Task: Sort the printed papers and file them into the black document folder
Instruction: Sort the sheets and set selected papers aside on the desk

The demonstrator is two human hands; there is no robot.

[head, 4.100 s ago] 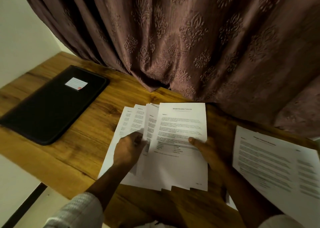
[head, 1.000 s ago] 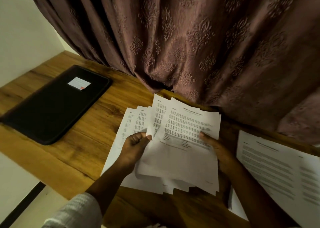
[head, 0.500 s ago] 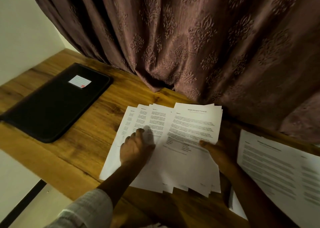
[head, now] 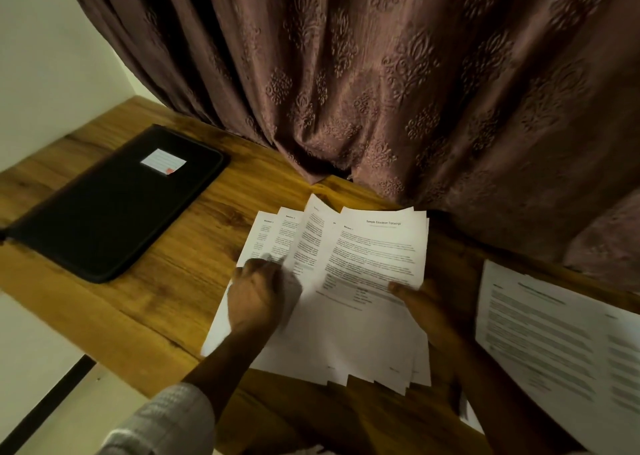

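The left grip pinches one raised sheet of the fanned white printed papers; the right grip holds their right edge; the flat black document folder lies well apart.

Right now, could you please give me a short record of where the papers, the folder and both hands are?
folder: black, closed, flat on the table, left of the papers, untouched
fanned papers: spread at the table's near edge, one sheet curling up
left hand: on the fanned papers, grip blurred
right hand: thumb pinches the top sheet's right edge
second pile: far right, apart
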